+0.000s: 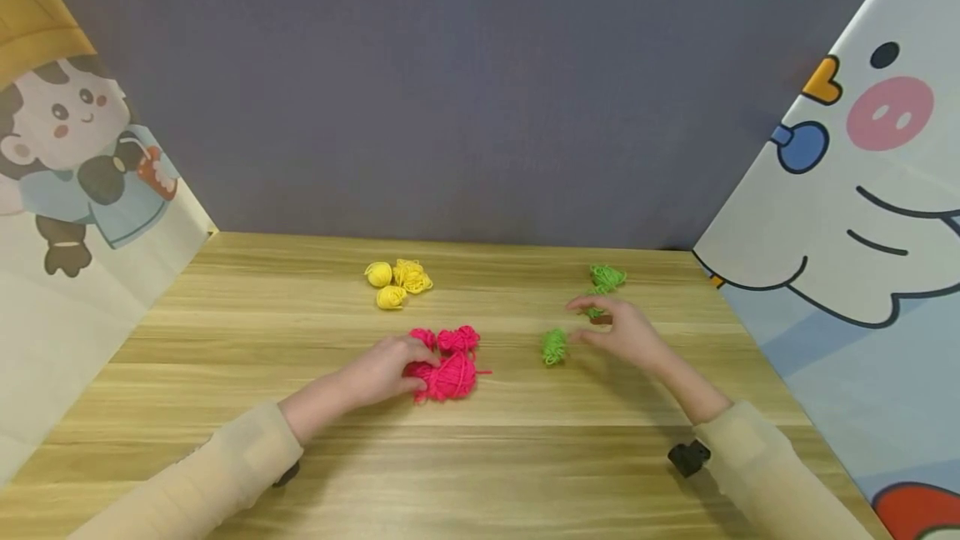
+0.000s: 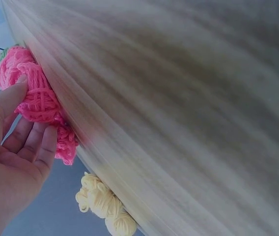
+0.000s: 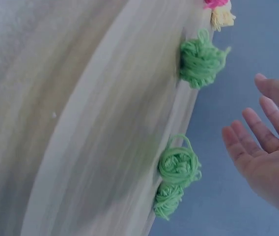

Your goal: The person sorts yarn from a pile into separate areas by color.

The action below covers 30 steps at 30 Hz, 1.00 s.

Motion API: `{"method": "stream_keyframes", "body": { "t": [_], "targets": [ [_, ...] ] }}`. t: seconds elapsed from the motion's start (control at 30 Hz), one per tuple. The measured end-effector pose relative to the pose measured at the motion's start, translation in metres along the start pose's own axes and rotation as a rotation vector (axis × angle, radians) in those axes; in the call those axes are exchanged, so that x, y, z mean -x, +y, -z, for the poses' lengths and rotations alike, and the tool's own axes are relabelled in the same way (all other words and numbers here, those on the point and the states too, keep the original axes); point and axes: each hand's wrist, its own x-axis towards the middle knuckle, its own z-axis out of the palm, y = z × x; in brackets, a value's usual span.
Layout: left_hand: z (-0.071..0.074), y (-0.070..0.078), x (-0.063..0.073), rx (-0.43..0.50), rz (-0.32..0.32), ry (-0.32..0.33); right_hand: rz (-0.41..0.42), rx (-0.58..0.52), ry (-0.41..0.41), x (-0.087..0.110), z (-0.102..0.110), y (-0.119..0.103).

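My left hand (image 1: 382,373) holds a large ball of pink yarn (image 1: 456,377) at its left side, the thumb in front and the fingers behind. In the left wrist view the thumb presses on the pink yarn (image 2: 39,101). Two smaller pink yarn balls (image 1: 459,339) lie just beyond the large one. My right hand (image 1: 622,333) hovers above the table with relaxed, spread fingers and holds nothing. A green yarn ball (image 1: 554,347) lies left of its thumb. Two more green balls (image 3: 179,166) sit together farther back, one partly hidden behind the fingers in the head view.
Three yellow yarn balls (image 1: 391,298) are grouped toward the back left of the wooden table (image 1: 495,473). A grey panel (image 1: 480,107) rises along the back edge, and panels with cartoon prints stand at both sides. A loose pink strand sticks out to the right of the large ball.
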Motion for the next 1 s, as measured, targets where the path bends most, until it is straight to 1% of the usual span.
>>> {"method": "stream_keyframes", "body": {
  "t": [0.2, 0.33, 0.47, 0.67, 0.83, 1.0],
  "targets": [
    [0.0, 0.0, 0.0, 0.003, -0.003, -0.001, -0.011, -0.016, 0.043, 0.001, 0.011, 0.006],
    [0.0, -0.001, -0.001, 0.006, -0.001, -0.003, -0.039, -0.001, 0.069, 0.0, 0.019, 0.01],
    [0.0, -0.001, -0.001, 0.011, 0.005, -0.008, -0.073, 0.023, 0.077, 0.0, 0.024, 0.013],
    [0.0, -0.001, -0.001, 0.008, 0.009, -0.014, -0.101, 0.031, 0.091, 0.001, 0.027, 0.018],
    [0.0, 0.0, 0.0, 0.005, 0.009, -0.013, -0.103, 0.046, 0.133, 0.002, 0.027, 0.024],
    [-0.001, -0.001, -0.001, 0.007, 0.009, -0.012, -0.118, 0.031, 0.171, 0.001, 0.026, 0.032]
  ]
}}
